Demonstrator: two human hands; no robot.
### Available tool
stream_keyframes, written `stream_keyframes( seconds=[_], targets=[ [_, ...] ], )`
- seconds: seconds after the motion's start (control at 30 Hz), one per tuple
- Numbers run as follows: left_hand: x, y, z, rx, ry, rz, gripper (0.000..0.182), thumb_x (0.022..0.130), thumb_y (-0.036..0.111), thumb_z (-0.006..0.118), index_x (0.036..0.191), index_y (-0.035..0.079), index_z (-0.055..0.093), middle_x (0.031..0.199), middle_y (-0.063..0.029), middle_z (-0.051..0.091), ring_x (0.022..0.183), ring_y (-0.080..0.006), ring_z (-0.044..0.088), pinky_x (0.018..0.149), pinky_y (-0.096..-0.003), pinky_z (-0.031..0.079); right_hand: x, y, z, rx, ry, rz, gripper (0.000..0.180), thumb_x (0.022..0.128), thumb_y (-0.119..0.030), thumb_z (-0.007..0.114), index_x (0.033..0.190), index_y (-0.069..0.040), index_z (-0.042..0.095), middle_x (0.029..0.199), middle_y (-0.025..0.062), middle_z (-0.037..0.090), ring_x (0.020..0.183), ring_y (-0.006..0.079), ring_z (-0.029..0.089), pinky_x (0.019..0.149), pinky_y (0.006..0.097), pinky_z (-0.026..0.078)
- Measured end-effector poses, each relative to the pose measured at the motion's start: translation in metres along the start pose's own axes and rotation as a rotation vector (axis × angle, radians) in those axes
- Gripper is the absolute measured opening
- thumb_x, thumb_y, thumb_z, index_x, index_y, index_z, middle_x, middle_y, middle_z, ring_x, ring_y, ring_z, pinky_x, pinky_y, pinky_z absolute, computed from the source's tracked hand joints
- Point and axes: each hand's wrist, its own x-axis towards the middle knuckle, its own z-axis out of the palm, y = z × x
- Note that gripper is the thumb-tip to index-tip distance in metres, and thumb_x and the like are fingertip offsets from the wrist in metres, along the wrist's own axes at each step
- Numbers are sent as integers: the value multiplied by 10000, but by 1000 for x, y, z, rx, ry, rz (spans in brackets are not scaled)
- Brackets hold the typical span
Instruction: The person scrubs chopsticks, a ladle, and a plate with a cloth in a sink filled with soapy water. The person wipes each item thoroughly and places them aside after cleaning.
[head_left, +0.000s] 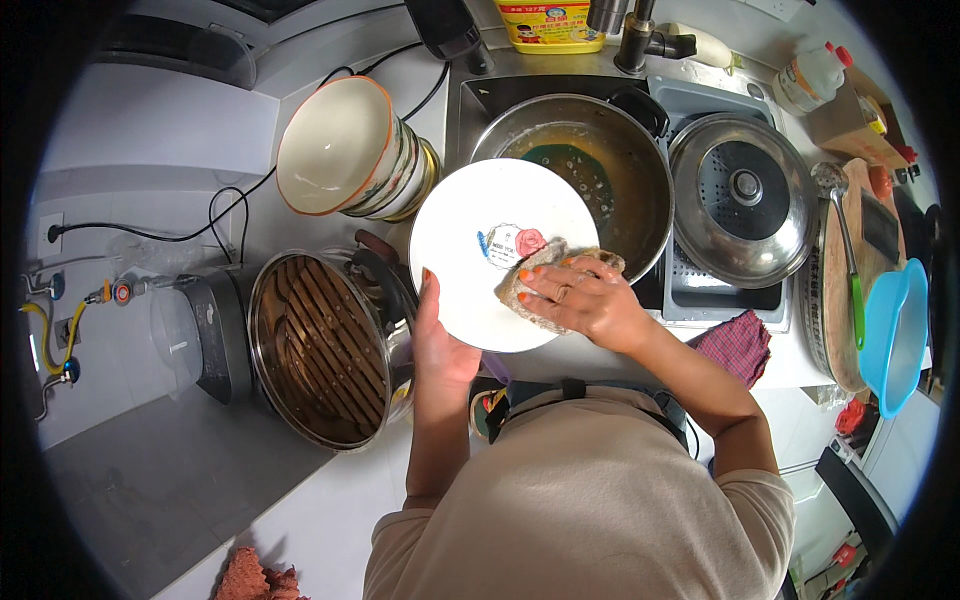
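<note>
A white plate with a printed rose and blue motif is held by its lower left rim in my left hand. My right hand presses a brownish dishcloth flat on the lower right part of the plate. Behind the plate, a wide steel pot with cloudy, bubbly liquid sits over the sink; the plate hides its lower left part. Just left of the plate leans a stack of bowls, cream inside with an orange rim on the nearest one.
A steel lid rests on a grey draining basket. On the left stands a large pot with a slatted rack. At right are a ladle, a wooden board and a blue basin. A checked cloth lies at the counter edge.
</note>
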Motion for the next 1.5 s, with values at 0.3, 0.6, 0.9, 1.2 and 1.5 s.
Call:
stream_keyframes(
  seconds=[0.3,0.6,0.9,1.2,1.5],
  targets=[
    [-7,-34,-17,-151,-123,60,457,955,335,436,1270,6,469,1223,-133,557,1134,-257,536,987,-379,415,28,-31,12,245,-134,45,461,816,-95,516,1273,-128,572,1289,51,575,1194,202,542,1016,373,394],
    [-13,-44,-9,-86,-77,202,544,986,493,348,1294,55,449,1270,-110,521,1178,-235,503,1009,-372,398,33,-54,24,175,-187,155,528,798,-122,544,1324,-141,514,1410,38,454,1313,296,399,1100,525,248],
    [-13,-28,-3,18,-4,146,645,975,524,349,1400,39,326,1368,-118,447,1239,-245,455,1027,-371,373,19,-35,11,4,-121,83,454,763,-141,557,1210,-178,623,1269,31,578,1220,272,505,1031,492,380],
    [-12,-17,-4,106,47,58,666,968,522,374,1422,40,303,1416,-110,411,1271,-246,437,1036,-377,373,2,-9,2,-83,-169,59,445,778,-117,547,1206,-206,630,1253,0,591,1190,225,526,1035,447,385],
    [-17,-14,-5,107,115,55,681,963,529,387,1407,18,318,1414,-113,421,1263,-231,451,1026,-357,387,-3,-1,5,-120,-101,136,413,768,-122,563,1170,-166,644,1215,35,614,1151,229,548,1018,456,389]
  ],
)
